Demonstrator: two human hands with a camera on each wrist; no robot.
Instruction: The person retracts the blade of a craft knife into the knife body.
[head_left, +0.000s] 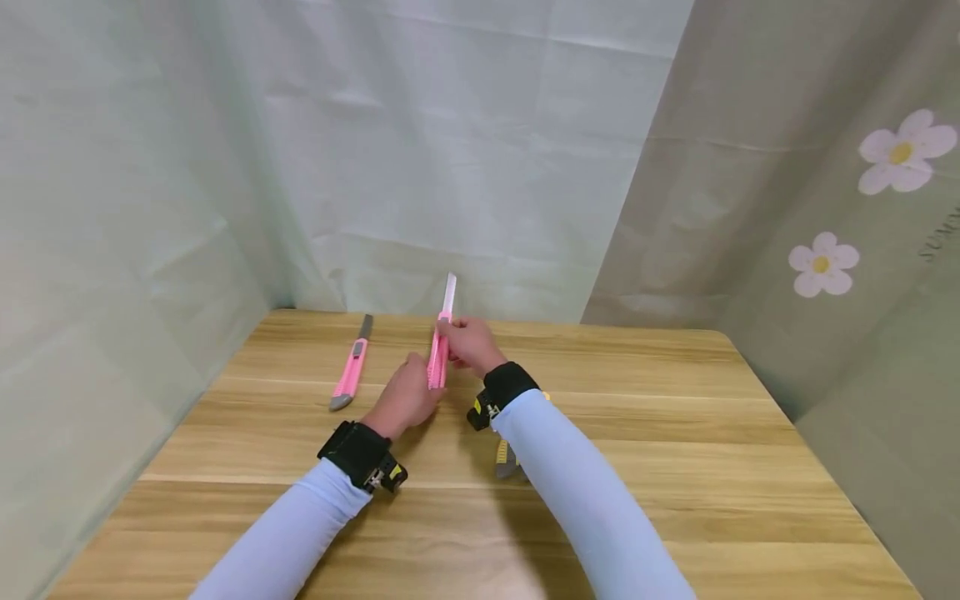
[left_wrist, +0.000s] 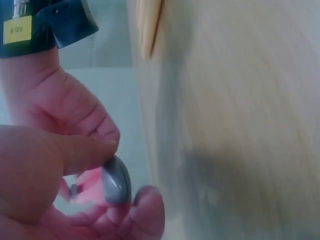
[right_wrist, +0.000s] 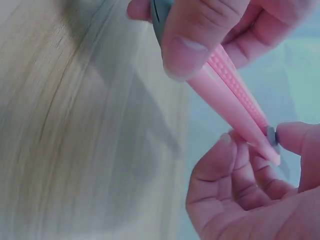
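A pink utility knife [head_left: 436, 372] is held up near the table's back edge, its long blade [head_left: 449, 293] extended and pointing away from me. My left hand [head_left: 408, 393] grips the rear of the handle, where the grey end cap [left_wrist: 115, 181] shows between thumb and fingers. At the blade end, my right hand [head_left: 472, 344] holds the same knife, its thumb on the grey slider [right_wrist: 271, 136] and its fingers curled under the handle. The blade is hidden in both wrist views.
Left of my hands, another pink utility knife [head_left: 351, 369] lies on the wooden table [head_left: 675, 467], blade part towards the back. A yellow and grey tool [head_left: 507, 462] lies partly hidden under my right forearm. A pale curtain [head_left: 465, 150] hangs just behind the table.
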